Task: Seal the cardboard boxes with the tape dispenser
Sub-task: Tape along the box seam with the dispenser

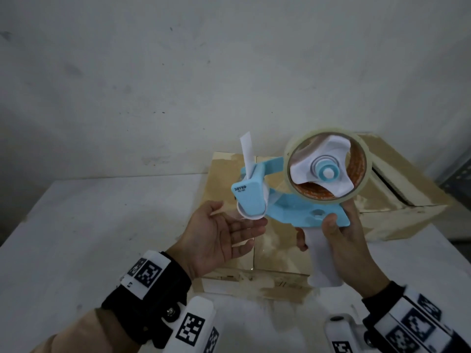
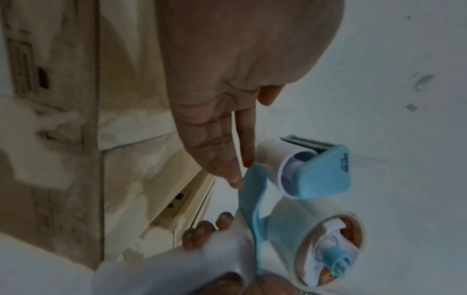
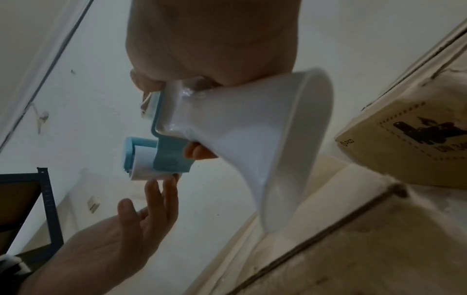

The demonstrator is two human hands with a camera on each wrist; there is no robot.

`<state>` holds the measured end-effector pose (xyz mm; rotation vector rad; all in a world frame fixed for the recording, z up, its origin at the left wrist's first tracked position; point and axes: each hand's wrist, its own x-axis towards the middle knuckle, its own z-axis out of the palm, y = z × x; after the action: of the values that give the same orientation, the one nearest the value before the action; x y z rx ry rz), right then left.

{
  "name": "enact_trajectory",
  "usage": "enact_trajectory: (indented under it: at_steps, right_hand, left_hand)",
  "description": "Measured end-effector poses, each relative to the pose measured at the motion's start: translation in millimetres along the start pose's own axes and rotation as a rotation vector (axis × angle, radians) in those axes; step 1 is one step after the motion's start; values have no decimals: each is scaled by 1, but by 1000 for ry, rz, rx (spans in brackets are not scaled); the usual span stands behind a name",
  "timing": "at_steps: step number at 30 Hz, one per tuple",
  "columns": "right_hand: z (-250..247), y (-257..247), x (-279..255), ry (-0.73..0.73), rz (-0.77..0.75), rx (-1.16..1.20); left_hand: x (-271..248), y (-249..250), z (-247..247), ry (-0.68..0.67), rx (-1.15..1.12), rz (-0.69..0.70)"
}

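Note:
A light blue and white tape dispenser (image 1: 293,200) with a roll of clear tape (image 1: 328,164) is held up above a cardboard box (image 1: 229,179). My right hand (image 1: 344,240) grips its white handle (image 3: 242,127). My left hand (image 1: 219,238) is palm up with straight fingers, whose tips touch the underside of the white roller (image 2: 280,159) at the dispenser's front. A serrated blade (image 2: 310,141) sits above that roller. A strip of tape (image 1: 247,154) stands up from the front end.
A second cardboard box (image 1: 397,189) with its top flaps ajar lies behind and to the right of the first. Both rest on a white table (image 1: 89,225) against a pale wall. A dark metal shelf frame (image 3: 48,203) shows in the right wrist view.

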<state>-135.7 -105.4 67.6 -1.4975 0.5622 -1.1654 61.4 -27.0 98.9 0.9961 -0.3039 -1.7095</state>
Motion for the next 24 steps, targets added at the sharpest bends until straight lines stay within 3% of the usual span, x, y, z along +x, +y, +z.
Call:
enact_trajectory:
  at_steps: [8, 11, 24]
  right_hand:
    - [5, -9, -6, -123, -61, 53]
    - [3, -10, -7, -137, -90, 49]
    - [-5, -7, -8, -170, -74, -31]
  left_hand:
    - [-5, 7, -4, 88, 233, 17]
    - [-6, 10, -7, 100, 320, -17]
    - [-10, 15, -18, 290, 664, 88]
